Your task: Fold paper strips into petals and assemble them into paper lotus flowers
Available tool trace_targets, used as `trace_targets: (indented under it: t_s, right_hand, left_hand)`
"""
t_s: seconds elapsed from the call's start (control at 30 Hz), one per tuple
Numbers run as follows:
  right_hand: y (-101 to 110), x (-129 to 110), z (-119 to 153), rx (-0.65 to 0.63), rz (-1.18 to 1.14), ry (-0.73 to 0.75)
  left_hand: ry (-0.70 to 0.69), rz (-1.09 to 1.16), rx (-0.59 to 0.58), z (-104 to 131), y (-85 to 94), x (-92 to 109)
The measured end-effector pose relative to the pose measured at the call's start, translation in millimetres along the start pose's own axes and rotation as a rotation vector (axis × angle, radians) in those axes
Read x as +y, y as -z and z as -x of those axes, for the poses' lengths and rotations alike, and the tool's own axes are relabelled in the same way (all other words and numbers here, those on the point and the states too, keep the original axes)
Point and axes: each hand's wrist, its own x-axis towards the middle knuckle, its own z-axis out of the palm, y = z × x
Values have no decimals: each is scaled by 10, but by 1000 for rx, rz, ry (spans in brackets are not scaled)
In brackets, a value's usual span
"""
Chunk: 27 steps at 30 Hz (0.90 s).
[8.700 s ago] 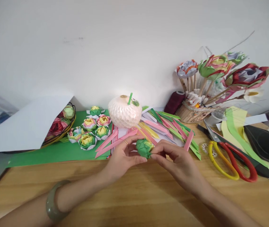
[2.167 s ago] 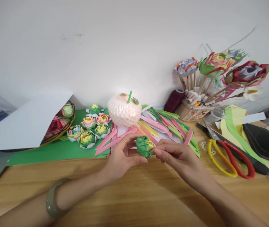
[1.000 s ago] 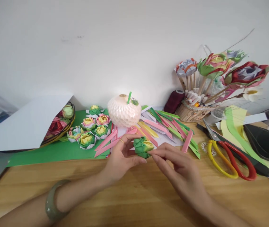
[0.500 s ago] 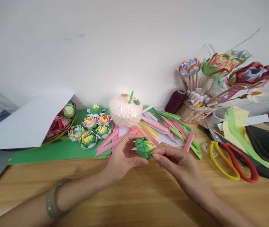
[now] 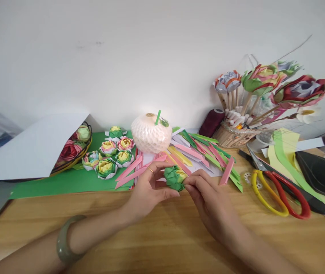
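Between my hands, above the wooden table, is a small folded paper flower (image 5: pixel 174 178) with green outer petals and a yellow middle. My left hand (image 5: pixel 150 188) grips it from the left, thumb below and fingers above and behind; a ring and a bangle show on that arm. The fingertips of my right hand (image 5: pixel 208 196) pinch the flower's right edge. Behind them lie folded paper strips (image 5: pixel 191 152) in pink, yellow, white and green. Several finished paper flowers (image 5: pixel 106 167) sit on green sheets to the left.
A white textured ball-shaped ornament (image 5: pixel 151 133) stands behind my hands. At right are red-and-yellow scissors (image 5: pixel 282 194), a black phone-like object (image 5: pixel 320 173), a maroon thread spool (image 5: pixel 211 121) and a basket (image 5: pixel 231 135) of paper flowers. White paper (image 5: pixel 31 148) partly covers another basket at left.
My right hand has turned slightly, its fingers drawn closer together at the flower's right edge. The left hand keeps its hold, and the flower has barely shifted.
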Motion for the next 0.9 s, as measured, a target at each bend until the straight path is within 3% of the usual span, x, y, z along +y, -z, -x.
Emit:
trace_targets:
  t_s: [0.3, 0.57, 0.9]
  right_hand:
    - [92, -31, -55, -45, -73, 75]
    - [110, -6, -58, -67, -2, 140]
    - [117, 46, -34, -19, 33, 208]
  left_hand:
    - [2, 10, 16, -14, -12, 35]
    - [11, 18, 3, -8, 1, 28]
    - [20, 26, -28, 12, 5, 8]
